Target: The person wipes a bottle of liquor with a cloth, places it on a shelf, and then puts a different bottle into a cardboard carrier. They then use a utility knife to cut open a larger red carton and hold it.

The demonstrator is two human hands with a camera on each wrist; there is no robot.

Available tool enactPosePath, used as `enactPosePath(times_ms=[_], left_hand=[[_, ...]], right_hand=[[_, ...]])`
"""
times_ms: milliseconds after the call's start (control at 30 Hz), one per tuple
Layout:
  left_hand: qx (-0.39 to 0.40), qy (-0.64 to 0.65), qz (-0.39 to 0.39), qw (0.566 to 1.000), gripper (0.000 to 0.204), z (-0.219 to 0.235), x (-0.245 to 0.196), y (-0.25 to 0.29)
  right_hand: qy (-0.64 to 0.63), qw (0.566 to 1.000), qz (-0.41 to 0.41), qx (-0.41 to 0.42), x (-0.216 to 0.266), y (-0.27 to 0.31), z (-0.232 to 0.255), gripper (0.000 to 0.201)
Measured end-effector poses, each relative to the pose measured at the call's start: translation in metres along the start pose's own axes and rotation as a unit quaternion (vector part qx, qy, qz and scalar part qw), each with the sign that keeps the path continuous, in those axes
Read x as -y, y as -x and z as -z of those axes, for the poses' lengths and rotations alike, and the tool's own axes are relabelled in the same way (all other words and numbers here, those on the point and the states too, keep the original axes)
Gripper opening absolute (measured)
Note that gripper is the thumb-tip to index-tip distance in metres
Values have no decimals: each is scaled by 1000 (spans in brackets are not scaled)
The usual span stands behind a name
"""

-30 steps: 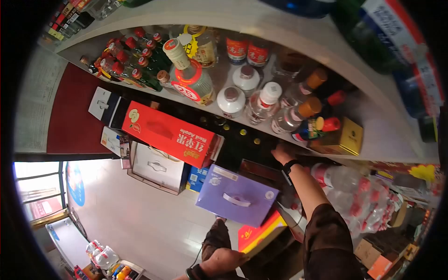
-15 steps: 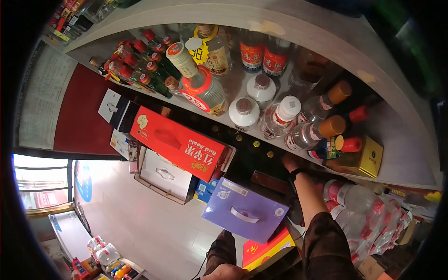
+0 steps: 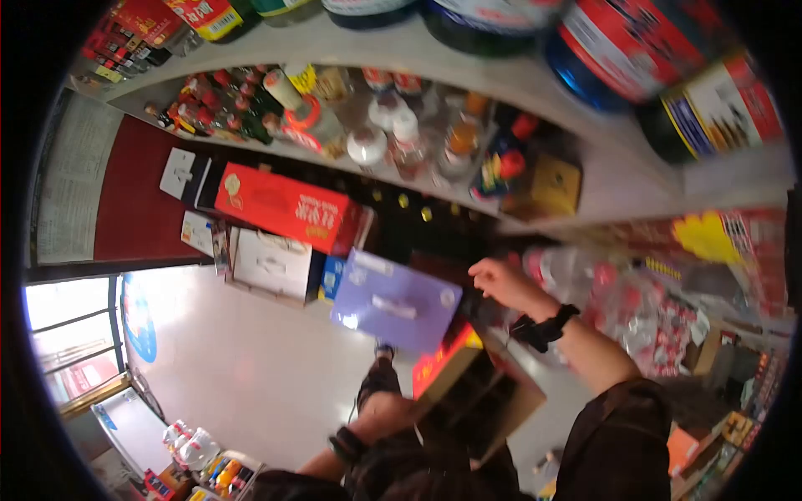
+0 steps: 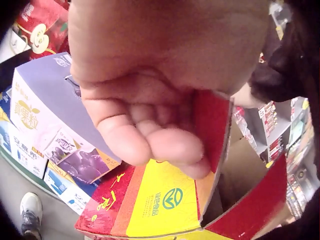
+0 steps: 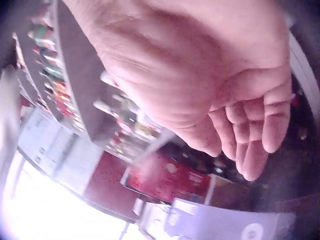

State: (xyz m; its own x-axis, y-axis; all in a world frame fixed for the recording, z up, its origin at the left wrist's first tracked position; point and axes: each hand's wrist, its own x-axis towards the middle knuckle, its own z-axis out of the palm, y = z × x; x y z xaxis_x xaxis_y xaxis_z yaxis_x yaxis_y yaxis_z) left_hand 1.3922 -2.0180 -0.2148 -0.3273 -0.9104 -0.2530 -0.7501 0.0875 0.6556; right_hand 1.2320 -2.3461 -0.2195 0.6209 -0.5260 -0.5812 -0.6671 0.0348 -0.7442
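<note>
My left hand (image 3: 394, 414) holds the wall of a red and yellow cardboard box (image 4: 165, 200), its fingers curled over the rim in the left wrist view. The box stands open at the top, with dark divided compartments inside in the head view. My right hand (image 3: 508, 285) hangs in the air to the right of a purple carton (image 3: 393, 302) with a white handle. Its fingers are loosely bent and hold nothing, as the right wrist view shows the bare palm (image 5: 200, 75). Below the shelf, several bottle tops (image 3: 427, 214) show in a dark space beyond the purple carton.
A curved shelf (image 3: 601, 192) carries bottles and a gold box (image 3: 547, 185). Large bottles (image 3: 618, 50) stand on the shelf above. A red apple carton (image 3: 280, 207) lies left of the purple one. Plastic-wrapped water bottles (image 3: 618, 292) are on the right.
My right hand has drawn back from the dark space under the shelf edge toward me, and comes out empty. The view has shifted, and the box at my left hand now shows its open compartments.
</note>
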Motion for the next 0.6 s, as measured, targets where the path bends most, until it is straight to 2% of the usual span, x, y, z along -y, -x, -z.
enactPosePath(times_ms=[33,100,133,167,233,333,367,433,500,600], left_hand=[[72,10,25,997,28,-1,-2,6],[-13,41,17,999,24,-18,-1,16],[58,59,120,989,27,8,-20,2],[127,70,220,965,48,32,-40,-10],[122,39,251,960,49,25,-41,-8],[89,28,252,963,47,28,-55,-6],[85,16,256,963,46,24,-57,-4],[73,-14,258,963,45,17,-60,-3],[89,-21,238,967,46,18,-72,-6],[99,0,224,970,48,18,-99,-10]], right_hand=[[-54,999,8,2,7,31,9,20],[-124,991,48,-4,21,105,22,21],[-123,991,48,-21,36,144,30,21],[-119,991,52,-39,45,177,35,22],[-111,989,20,-91,31,233,32,20],[-58,986,-37,-153,-25,297,12,19],[-17,985,-15,-173,-56,316,-4,19],[-21,985,-121,-119,-92,349,-36,25],[-26,980,-136,-142,-104,377,-76,31],[-51,976,-149,-151,-94,413,-123,35]])
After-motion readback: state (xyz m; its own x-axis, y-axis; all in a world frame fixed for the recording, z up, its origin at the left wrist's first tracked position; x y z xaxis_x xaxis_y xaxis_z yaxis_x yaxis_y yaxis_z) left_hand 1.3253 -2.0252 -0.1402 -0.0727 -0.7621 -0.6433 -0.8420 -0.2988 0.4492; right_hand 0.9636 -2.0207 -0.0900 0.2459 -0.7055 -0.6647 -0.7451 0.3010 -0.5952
